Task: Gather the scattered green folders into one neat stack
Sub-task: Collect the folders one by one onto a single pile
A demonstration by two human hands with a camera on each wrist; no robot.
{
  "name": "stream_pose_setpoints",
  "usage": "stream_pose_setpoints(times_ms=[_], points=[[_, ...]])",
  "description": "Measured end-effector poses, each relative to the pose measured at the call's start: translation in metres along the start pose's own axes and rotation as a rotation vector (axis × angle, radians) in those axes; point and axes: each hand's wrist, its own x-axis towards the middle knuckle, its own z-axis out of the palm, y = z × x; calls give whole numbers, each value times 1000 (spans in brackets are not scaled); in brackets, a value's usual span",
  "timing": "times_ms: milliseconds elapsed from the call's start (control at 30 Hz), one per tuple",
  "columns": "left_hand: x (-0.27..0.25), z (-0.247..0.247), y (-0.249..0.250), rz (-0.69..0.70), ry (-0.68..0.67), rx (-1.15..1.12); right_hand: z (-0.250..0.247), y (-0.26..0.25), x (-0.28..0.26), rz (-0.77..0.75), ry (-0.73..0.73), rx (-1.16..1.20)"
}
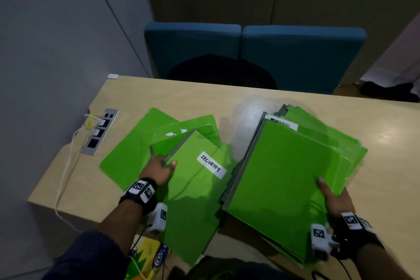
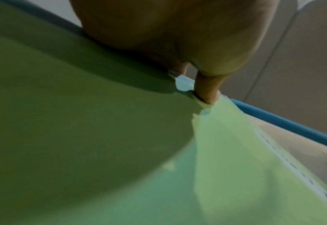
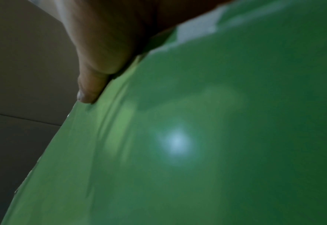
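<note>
Folders are sitting in two groups on the table (image 1: 141,93), so the job looks roughly half done.

Right group: a thick pile (image 1: 284,175), held at its near right corner and overhanging the near table edge. The right hand (image 1: 336,198) is gripping it, thumb lying on the top cover and the other fingers hidden underneath. In the right wrist view the thumb (image 3: 90,89) is pressing the cover edge. This pile is fanned, with edges sticking out at the far and right sides, so it is not squared yet.

Left group: several loose folders (image 1: 141,143) are overlapping at odd angles. The one labelled SECURITY (image 1: 193,188) is lying on top, slanting toward the near edge. The left hand (image 1: 159,170) is pinching the far corner of that labelled folder, thumb on top and fingers curled behind. The left wrist view is showing a fingertip (image 2: 206,91) on the green edge.

Remaining work, as I'm reading it: moving the left folders onto the right pile, then tapping all the edges flush.

Beside the left group, a socket strip (image 1: 100,132) with white cables is sitting clear of the folders.
</note>
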Motion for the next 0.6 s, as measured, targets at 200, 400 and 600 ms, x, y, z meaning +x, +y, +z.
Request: stream_pose_setpoints(times_ms=[200, 400, 600], points=[[-15, -12, -49, -301, 126, -240, -1, -1, -1, -11, -14, 58], [-29, 18, -28, -346, 75, -330, -3, 7, 7, -21, -36, 48], [-30, 28, -3, -399, 16, -523, -6, 18, 16, -6, -39, 16]])
